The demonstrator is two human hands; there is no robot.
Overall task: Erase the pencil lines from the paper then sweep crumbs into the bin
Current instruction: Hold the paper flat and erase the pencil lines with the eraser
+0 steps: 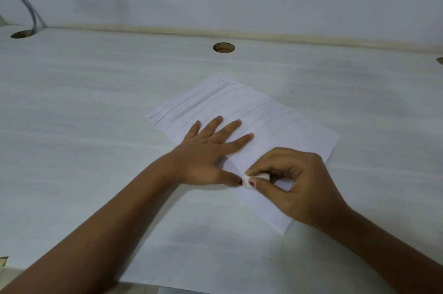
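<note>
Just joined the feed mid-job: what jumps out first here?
Two hands on the paper at centre: the left hand lies flat, fingers spread, and the right hand pinches a white eraser beside the left thumb. Faint pencil lines cross the sheet's far half, with a pale rubbed strip far left.

Light soft, not very bright, grey-blue all over. Brightest patch on table [287, 73] in middle of frame. Faint wide shadows on table at bottom middle. Small dark shadow under right hand [299, 183], beside eraser [262, 176]. Picture slightly fuzzy; pencil lines [254, 105] pale, hard to see. Table back edge bends toward frame sides: wide lens.
</note>
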